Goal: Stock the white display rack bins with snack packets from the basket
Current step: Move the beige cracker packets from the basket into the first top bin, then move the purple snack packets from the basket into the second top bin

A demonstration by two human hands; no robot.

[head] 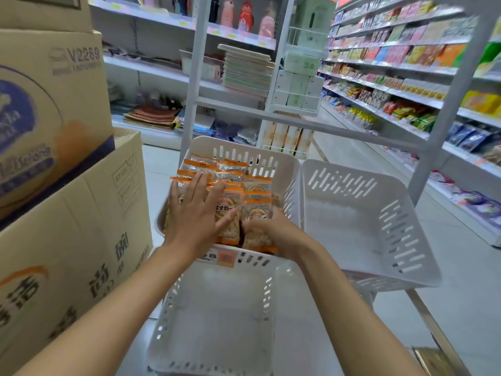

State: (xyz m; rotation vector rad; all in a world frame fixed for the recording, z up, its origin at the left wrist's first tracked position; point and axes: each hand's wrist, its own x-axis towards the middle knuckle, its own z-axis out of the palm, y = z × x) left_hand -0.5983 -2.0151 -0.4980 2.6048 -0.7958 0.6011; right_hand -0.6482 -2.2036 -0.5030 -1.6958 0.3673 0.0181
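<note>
- Stack of big cardboard boxes [54, 185] fills the whole left side, and stocked store shelves [401, 77] run down the right.
- The white rack [195, 77] stands dead centre, with its uprights and crossbar behind the bins.
- Three white slotted bins sit on it: the back-left bin [235, 147], the right bin [379, 202] just beside it, and the front bin [217, 308] lower down and closest to the camera.
- The snack packets [233, 169], clear with orange tops, are all in the back-left bin, lying in overlapping rows.
- The left hand [195, 213] lies flat on top of the packets on the bin's left side. The grip is apart, fingers straight and spread, just pressing down and not clutching anything.
- The right hand [273, 229] is at the bin's near right corner. Its grip is clamped on the nearest packets, with the fingers curled in around their lower ends. The fingertips are hidden, so I can't count how many packets it has.
- A little orange price label [225, 257] sits on the bin's front rim, between the two wrists.
</note>
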